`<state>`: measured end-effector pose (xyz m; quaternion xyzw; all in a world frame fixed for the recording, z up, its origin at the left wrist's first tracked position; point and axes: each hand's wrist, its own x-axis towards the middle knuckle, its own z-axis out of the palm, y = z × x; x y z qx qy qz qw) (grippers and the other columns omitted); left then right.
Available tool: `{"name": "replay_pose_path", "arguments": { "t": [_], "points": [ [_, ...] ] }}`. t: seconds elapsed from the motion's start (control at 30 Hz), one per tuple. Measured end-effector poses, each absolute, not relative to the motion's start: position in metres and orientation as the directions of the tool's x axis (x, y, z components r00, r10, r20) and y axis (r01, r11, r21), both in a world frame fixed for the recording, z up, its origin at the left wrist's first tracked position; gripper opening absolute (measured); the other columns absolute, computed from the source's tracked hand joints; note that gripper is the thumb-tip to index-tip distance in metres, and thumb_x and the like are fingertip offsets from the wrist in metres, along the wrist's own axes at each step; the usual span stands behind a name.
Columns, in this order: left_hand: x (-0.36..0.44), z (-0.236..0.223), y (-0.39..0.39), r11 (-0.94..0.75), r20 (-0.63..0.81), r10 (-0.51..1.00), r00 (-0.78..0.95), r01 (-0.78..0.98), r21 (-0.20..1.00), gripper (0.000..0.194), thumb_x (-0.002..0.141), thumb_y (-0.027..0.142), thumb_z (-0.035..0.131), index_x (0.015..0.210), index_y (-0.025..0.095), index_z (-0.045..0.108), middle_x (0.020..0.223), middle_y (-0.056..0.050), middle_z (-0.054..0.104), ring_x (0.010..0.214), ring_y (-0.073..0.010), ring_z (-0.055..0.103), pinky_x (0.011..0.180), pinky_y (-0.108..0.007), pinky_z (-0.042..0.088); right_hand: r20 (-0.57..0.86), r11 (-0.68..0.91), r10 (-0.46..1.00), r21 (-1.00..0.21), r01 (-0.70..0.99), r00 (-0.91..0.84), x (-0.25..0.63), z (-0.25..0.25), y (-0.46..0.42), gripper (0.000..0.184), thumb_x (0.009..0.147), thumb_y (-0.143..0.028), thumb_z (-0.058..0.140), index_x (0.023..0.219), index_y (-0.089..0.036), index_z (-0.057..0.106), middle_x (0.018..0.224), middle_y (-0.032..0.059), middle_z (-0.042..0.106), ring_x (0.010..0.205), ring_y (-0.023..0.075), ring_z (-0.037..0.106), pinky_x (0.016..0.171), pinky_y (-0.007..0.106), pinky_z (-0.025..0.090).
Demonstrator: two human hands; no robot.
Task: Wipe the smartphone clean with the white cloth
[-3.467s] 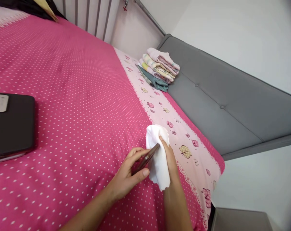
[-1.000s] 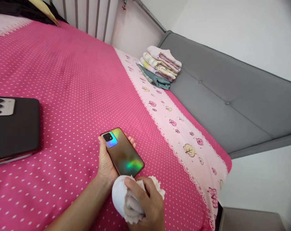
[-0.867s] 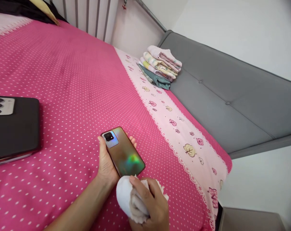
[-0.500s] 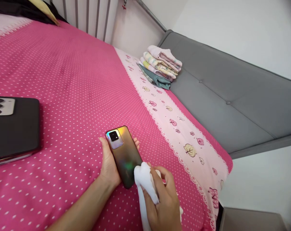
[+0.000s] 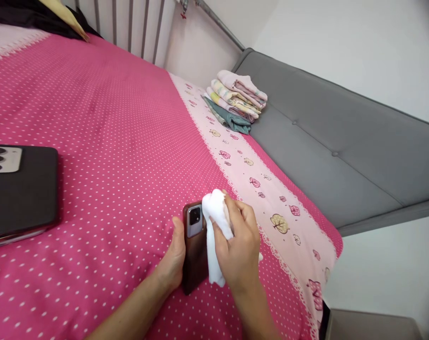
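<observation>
My left hand (image 5: 174, 259) holds a smartphone (image 5: 194, 259) tilted on its side over the bed, its thumb along the near edge; the other fingers are hidden behind it. The phone's back faces me, with a square dark camera block in a silvery panel at the upper end. My right hand (image 5: 237, 241) grips a bunched white cloth (image 5: 214, 208), pinched between thumb and fingers. The cloth lies against the upper right part of the phone, beside the camera panel, and its loose end hangs down over the back.
A pink dotted bedspread (image 5: 111, 156) covers the bed. At the left edge lies a black device with several lenses (image 5: 26, 193). Folded cloths (image 5: 235, 101) are stacked by the grey headboard (image 5: 324, 141). A radiator (image 5: 125, 28) stands behind; a box-like surface (image 5: 372, 326) is at lower right.
The cloth in my right hand has moved up from the phone's lower end to its upper right edge. My left hand has turned the phone more upright and shifted it slightly right.
</observation>
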<state>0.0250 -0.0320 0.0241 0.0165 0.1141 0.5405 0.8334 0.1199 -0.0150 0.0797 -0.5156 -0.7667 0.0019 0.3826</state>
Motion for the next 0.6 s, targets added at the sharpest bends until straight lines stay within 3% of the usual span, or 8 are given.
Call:
{"name": "replay_pose_path", "arguments": {
  "t": [0.3,0.6],
  "points": [
    [0.025,0.021,-0.034,0.432,-0.258,0.891,0.374,-0.873,0.226,0.07,0.083,0.065,0.029,0.12,0.014,0.06,0.111,-0.014,0.067,0.113,-0.0267,0.057,0.101,-0.039,0.037,0.602,0.47,0.784,-0.413,0.78,-0.153,0.122,0.072,-0.018,0.044,0.086,-0.014,0.046,0.129,-0.019,0.049,0.111,0.0102,0.051,0.103,0.0204,0.053,0.086,0.037,0.049],
    [0.019,0.023,-0.03,0.435,-0.242,0.886,0.395,-0.889,0.141,0.079,0.081,0.071,0.022,0.121,0.014,0.059,0.107,-0.015,0.069,0.109,-0.0283,0.059,0.099,-0.042,0.039,0.547,0.423,0.817,-0.359,0.832,-0.18,0.131,0.055,-0.035,0.043,0.085,-0.015,0.044,0.127,-0.02,0.053,0.108,0.0111,0.053,0.099,0.0225,0.054,0.08,0.038,0.05]
  ]
}}
